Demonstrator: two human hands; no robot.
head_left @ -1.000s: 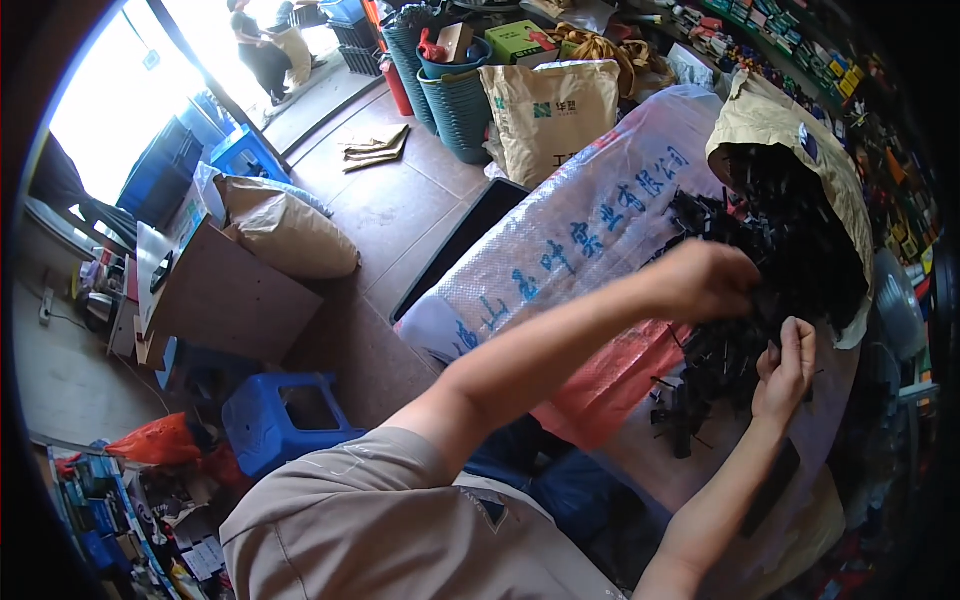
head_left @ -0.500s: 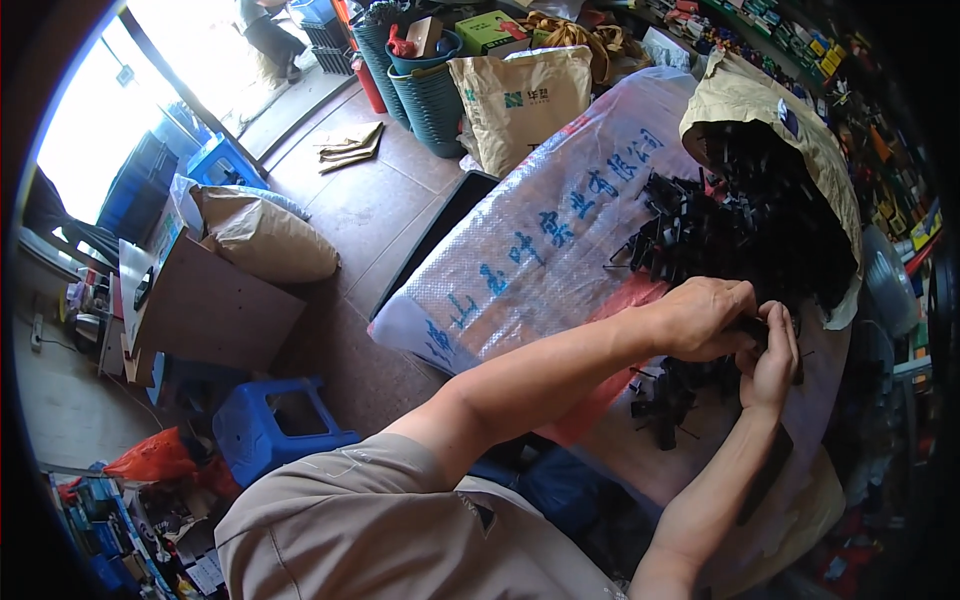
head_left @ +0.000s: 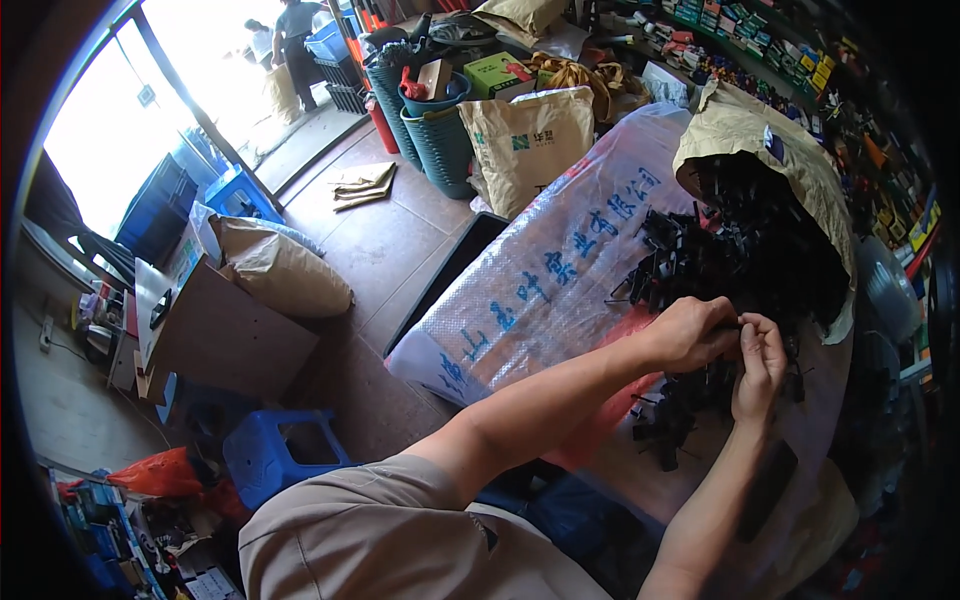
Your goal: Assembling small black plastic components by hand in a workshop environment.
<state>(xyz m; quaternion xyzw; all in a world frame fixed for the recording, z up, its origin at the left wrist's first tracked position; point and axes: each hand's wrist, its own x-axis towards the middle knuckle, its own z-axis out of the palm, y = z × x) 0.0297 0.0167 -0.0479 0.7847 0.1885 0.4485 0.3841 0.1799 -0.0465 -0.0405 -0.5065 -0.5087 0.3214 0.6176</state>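
The left hand (head_left: 692, 335) and the right hand (head_left: 760, 372) met fingertip to fingertip over the near part of a dense heap of small black plastic-looking pieces (head_left: 685, 255). The left grip was curled, its fingers bent in close; the right grip stood with its fingers bent and the thumb near them. Something dark showed where the fingertips met, but whether either grip was pinching a black piece or the heap merely showed behind could not be told.

The heap lay on a white woven plastic sheet (head_left: 560, 330) with blue lettering and a red patch, and ran into the dark mouth of a large crumpled brown paper sack (head_left: 745, 115) lying at the far right. A smaller cluster of black pieces (head_left: 663, 430) lay on the sheet nearer the body, below the left hand. A long dark block (head_left: 768, 490) lay beside the right forearm.

Beyond the sheet stood a beige sack with a green mark (head_left: 530, 140) and a tall stack of dark green baskets (head_left: 440, 160). Folded brown sacks (head_left: 362, 185) lay on the tiled floor (head_left: 395, 235). To the left stood a blue plastic stool (head_left: 262, 465) and a full brown paper sack (head_left: 290, 270) against a wooden desk (head_left: 245, 325).
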